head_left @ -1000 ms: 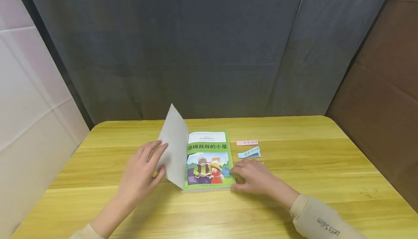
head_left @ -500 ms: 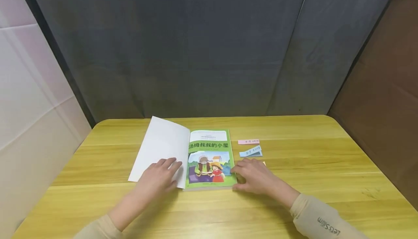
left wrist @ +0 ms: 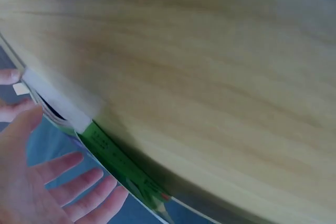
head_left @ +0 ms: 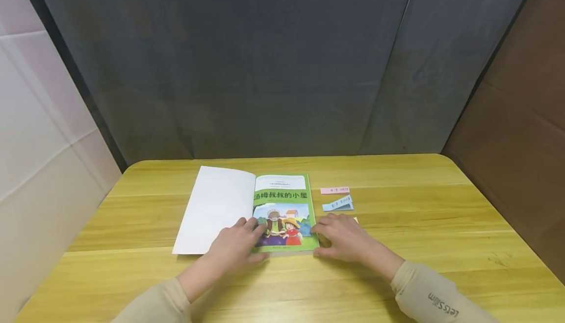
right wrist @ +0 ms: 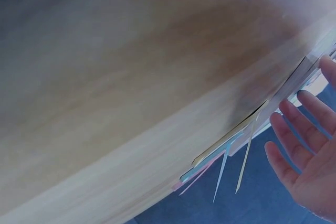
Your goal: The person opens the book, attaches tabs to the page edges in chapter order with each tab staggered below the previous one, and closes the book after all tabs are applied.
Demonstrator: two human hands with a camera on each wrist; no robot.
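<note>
Yellow-grained wood of the table (head_left: 397, 264) carries the book (head_left: 282, 212), lying open at the centre in the head view. The left hand (head_left: 238, 247) lies flat with straight fingers on the lower page near the spine; the right hand (head_left: 344, 239) rests relaxed at the book's 3 o'clock edge, paper strips (head_left: 337, 204) beyond at 1 o'clock. Pressing along the fold should keep the white cover (head_left: 216, 210) flat.

Left wrist view: fingers (left wrist: 79, 182) spread straight beside the green page.

Right wrist view: fingers (right wrist: 299, 135) straight, gripping nothing.
</note>
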